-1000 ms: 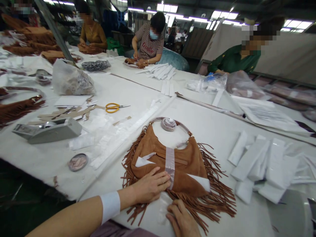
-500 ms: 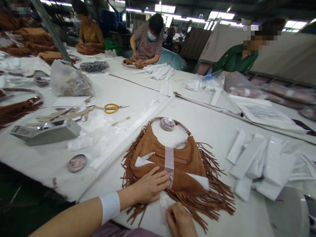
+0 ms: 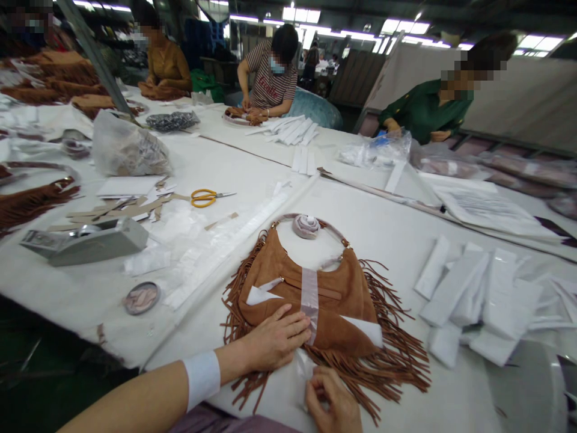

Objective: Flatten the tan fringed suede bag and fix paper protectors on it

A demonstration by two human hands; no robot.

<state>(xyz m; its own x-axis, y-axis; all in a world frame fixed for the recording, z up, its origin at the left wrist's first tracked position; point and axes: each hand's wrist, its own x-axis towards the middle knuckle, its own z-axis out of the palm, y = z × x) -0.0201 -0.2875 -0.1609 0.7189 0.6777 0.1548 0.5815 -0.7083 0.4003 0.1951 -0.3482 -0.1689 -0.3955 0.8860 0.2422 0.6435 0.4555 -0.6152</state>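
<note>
A brown suede handbag (image 3: 333, 313) with long fringes lies flat in front of me, its handle pointing away. Around its middle runs a translucent plastic strip (image 3: 309, 294), and white paper pieces show at two places on its front. My left hand (image 3: 282, 338) rests flat on the bag's lower left part, fingers stretched out and touching the strip. Below the bag, the loose end of the plastic strip (image 3: 303, 370) lies over the fringe and table. My right hand (image 3: 332, 400) is curled at this end, thumb and fingers pinching it. A wrapped coil (image 3: 306, 226) sits inside the handle loop.
White paper strips (image 3: 478, 294) are heaped on the right beside a grey tape dispenser (image 3: 523, 385). To the left are another tape dispenser (image 3: 97, 242), yellow-handled scissors (image 3: 205, 197), a small round dish (image 3: 142, 298) and a plastic bag (image 3: 128, 147). Several co-workers stand across the table (image 3: 216, 240).
My right hand has shifted slightly, its fingers curling more at the strip's end. My left hand stays put. The co-worker in green has moved a little, with both hands now showing.
</note>
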